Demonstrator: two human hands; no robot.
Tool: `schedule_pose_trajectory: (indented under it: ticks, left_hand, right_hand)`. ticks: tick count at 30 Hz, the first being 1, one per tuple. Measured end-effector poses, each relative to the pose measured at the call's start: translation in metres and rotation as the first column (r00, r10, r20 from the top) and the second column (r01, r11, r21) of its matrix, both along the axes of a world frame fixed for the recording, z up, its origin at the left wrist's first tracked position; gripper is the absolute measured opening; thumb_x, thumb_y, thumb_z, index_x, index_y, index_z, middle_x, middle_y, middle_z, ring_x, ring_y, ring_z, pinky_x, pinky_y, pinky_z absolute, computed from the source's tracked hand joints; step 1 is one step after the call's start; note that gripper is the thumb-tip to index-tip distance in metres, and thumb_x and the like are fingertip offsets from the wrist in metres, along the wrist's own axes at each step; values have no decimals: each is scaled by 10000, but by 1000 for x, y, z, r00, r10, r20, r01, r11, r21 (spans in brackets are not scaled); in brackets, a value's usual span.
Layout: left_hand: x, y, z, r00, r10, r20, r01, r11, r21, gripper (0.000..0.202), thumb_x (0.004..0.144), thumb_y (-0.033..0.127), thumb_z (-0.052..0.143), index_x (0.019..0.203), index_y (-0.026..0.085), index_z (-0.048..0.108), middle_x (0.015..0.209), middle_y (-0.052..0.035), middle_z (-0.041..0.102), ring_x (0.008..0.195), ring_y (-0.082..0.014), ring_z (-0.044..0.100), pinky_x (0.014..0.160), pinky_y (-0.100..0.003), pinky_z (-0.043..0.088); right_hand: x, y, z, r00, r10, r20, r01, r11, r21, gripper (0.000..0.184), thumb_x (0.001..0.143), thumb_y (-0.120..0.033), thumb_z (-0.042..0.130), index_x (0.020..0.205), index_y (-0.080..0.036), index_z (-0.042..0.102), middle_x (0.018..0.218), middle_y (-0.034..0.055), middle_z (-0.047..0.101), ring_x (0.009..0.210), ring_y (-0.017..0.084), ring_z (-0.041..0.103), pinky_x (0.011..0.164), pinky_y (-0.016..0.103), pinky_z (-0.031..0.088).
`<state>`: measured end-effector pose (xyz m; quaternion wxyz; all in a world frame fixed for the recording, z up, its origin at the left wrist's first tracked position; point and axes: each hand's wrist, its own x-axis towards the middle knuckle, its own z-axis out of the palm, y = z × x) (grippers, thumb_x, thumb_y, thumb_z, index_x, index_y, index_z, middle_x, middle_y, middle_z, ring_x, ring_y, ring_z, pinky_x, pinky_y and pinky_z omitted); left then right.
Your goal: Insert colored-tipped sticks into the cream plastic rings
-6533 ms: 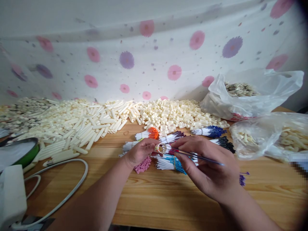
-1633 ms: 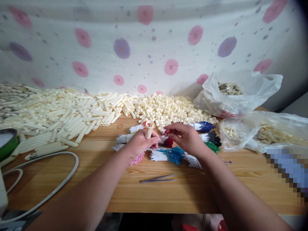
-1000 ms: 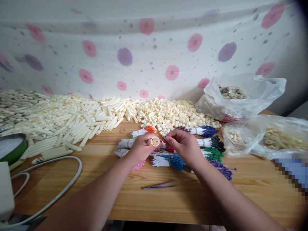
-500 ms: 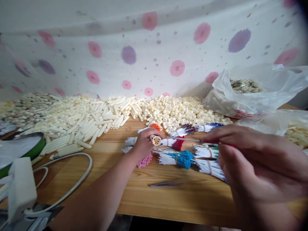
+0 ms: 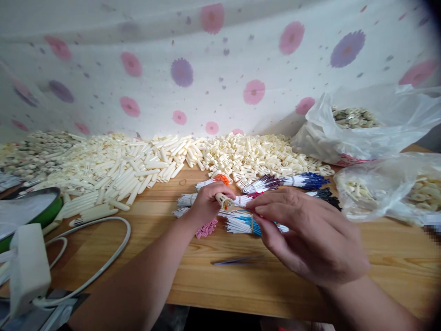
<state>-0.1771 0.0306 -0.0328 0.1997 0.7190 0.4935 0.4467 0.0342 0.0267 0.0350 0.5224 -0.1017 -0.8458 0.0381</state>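
Observation:
My left hand [image 5: 211, 200] is closed around a cream plastic tube [image 5: 225, 202] with slots near its open end, which faces me. Small coloured bits, one of them orange, show inside the opening. Between the thumb and fingers of my right hand [image 5: 306, 232] is a thin white stick [image 5: 242, 205]. Its far tip is at the mouth of the tube; whether it is inside I cannot tell. Under and around both hands lie banded bundles of white sticks with coloured ends: orange [image 5: 221, 179], pink [image 5: 206, 228], blue [image 5: 255, 226], dark purple [image 5: 268, 183], navy [image 5: 312, 181] and black [image 5: 327, 197].
Thin tweezers [image 5: 236, 261] lie near the table's front. Behind the bundles are piled slotted cream caps [image 5: 255, 154] and long cream tubes [image 5: 148, 161]. Plastic bags of parts [image 5: 361, 142] stand at right. A white cable [image 5: 117, 257], a white box [image 5: 29, 271] and a green-rimmed container [image 5: 51, 211] occupy the left.
My right hand has moved left, bringing the white stick to the tube's mouth. The tube has tilted a little in my left hand. The view has shifted slightly.

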Motion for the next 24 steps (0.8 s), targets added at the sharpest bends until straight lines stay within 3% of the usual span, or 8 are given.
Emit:
schedule_pose_trajectory:
  ticks: [7,10,14,17,20,24]
  left_hand:
    - [1,2,-2,999,27,-24,-25,996,87,74,763,138,615,696,160,636,668,10,606,654,-125,544,644,-245,418]
    - [-1,3,-2,996,71,-47,-64,990,123,53,783,219,638,782,165,636,764,-10,610,733,-142,556,691,-258,422]
    - [-4,1,3,996,-23,-90,33,993,114,461,756,573,581,977,169,609,920,-57,580,876,-192,547,799,-310,424]
    - [-3,-3,5,990,-82,-118,92,992,82,572,838,637,337,1082,175,569,991,-82,547,965,-209,521,866,-339,405]
    - [-3,-4,5,988,-40,-148,48,998,48,510,889,571,294,1025,169,578,949,-72,522,937,-199,513,832,-324,412]
    - [-2,-2,2,979,62,-195,-34,989,144,519,868,598,321,895,152,583,854,-52,496,835,-187,495,749,-311,409]
  right_hand:
    - [-15,9,-24,1000,14,-14,-15,997,-73,145,795,-63,604,921,-131,630,869,78,684,793,143,632,702,275,535]
    - [-19,14,-32,1000,-28,5,29,990,-138,178,814,-62,577,962,-134,646,904,84,640,826,148,595,713,292,515]
    - [-19,19,-37,994,-97,-41,89,981,-171,109,804,-102,606,885,-144,666,860,66,552,764,130,542,629,263,474]
    - [-19,22,-37,990,-125,-66,110,975,-193,50,780,-113,635,813,-146,655,850,51,510,768,125,522,636,255,459]
    - [-19,24,-37,991,-127,-51,112,965,-237,60,776,-89,623,788,-146,637,840,45,498,776,125,517,662,257,454]
    - [-22,25,-40,990,-117,-76,94,962,-256,76,789,-80,595,801,-145,632,860,51,498,804,131,519,695,264,451]
